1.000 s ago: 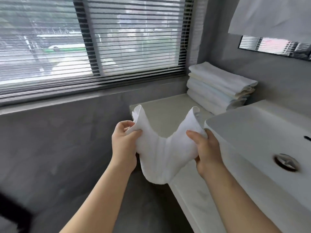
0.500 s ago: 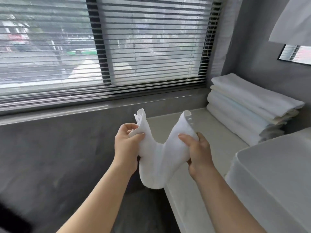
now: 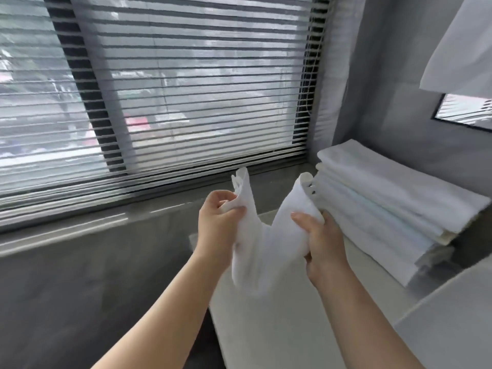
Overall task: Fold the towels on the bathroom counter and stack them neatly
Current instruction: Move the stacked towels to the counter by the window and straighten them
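A small white towel [image 3: 262, 251] hangs in a U shape in the air above the pale bathroom counter [image 3: 269, 323]. My left hand [image 3: 217, 226] pinches its left end, and my right hand [image 3: 323, 243] grips its right end; both ends stick up above my fingers. A stack of several folded white towels [image 3: 386, 206] lies on the counter at the right, against the grey wall, just beyond my right hand.
A window with slatted blinds [image 3: 170, 102] fills the wall ahead, above a grey sill [image 3: 80, 230]. The white sink basin [image 3: 450, 323] sits at the lower right. A mirror edge [image 3: 463, 110] and a hanging white cloth [image 3: 463, 49] are at the upper right.
My hands have come closer together, so the towel's sag is narrower and deeper. The view has swung left and up, and the folded stack now sits right behind my right hand.
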Tool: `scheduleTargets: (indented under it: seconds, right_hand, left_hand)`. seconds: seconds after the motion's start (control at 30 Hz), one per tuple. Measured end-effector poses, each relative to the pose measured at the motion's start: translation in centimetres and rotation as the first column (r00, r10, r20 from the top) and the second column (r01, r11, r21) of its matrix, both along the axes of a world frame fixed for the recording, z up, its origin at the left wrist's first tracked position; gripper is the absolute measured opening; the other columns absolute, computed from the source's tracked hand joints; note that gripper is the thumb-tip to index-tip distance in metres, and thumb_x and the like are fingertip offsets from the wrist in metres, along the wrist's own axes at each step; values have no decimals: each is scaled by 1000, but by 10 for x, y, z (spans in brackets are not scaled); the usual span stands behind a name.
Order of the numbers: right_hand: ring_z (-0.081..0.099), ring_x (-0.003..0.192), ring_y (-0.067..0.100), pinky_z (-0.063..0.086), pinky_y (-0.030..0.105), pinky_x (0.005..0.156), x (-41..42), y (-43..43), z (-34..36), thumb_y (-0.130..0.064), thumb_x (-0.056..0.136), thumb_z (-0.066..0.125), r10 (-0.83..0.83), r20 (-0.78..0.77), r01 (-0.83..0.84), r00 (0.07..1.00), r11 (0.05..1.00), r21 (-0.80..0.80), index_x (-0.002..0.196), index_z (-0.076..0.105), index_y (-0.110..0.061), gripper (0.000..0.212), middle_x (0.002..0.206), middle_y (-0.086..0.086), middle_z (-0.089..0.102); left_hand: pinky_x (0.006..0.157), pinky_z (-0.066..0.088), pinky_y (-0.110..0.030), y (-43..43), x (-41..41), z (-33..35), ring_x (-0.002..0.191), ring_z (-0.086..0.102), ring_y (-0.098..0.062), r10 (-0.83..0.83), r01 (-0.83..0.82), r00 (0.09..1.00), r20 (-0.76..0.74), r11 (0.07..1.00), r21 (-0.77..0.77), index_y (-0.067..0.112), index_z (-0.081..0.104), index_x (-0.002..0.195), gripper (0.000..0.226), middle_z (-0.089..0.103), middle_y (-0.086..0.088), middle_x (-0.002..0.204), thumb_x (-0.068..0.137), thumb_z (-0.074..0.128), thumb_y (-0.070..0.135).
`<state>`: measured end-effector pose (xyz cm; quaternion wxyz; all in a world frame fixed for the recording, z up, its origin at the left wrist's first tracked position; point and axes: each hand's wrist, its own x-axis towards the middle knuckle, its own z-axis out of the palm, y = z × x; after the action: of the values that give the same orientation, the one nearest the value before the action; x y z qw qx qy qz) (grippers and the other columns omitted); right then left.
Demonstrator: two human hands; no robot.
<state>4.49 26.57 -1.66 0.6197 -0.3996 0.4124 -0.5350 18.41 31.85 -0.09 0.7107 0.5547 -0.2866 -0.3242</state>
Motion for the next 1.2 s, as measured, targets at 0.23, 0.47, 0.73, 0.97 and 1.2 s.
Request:
scheduleTargets:
  seconds: [0.23,0.47,0.73,0.97,1.2]
  right_hand:
    - [58,64,20,46,33,60,-5,-62,9,-8,76,68,-228,-51,225,972,973,-54,72,54,-14,16,73,5,60]
    - [58,68,21,46,33,62,-2,-118,28,-9,76,67,-396,-4,394,918,915,-86,72,51,-15,17,75,3,59]
    - [60,69,18,47,28,61,-22,-156,63,-7,80,64,-508,126,521,852,846,-113,77,54,-16,14,77,2,62]
    - [60,79,19,47,32,67,-74,-185,87,-8,83,62,-559,214,590,801,797,-126,85,56,-21,15,88,3,62]
    - [62,86,20,52,33,68,-129,-206,77,-11,85,62,-624,278,666,731,741,-89,91,55,-26,18,96,1,64]
  left_hand:
    - [56,45,-30,-88,4,10,65,57,-23,-201,201,979,26,980,-13,29,58,63,29,62,-4,77,70,62,1]
    - [61,46,-38,-168,12,35,65,56,-26,-395,396,918,22,917,-56,30,57,62,21,61,-10,77,59,59,10]
    - [60,42,-32,-238,-21,63,70,54,-24,-553,554,832,47,823,-130,28,55,69,26,59,-6,84,71,61,3]
    - [56,40,-29,-292,-55,86,72,52,-22,-565,556,825,-10,815,-166,21,51,74,24,56,-3,79,79,59,-1]
    - [52,36,-27,-343,-79,86,64,48,-17,-523,514,850,-67,850,-116,22,50,71,25,52,1,73,81,57,0]
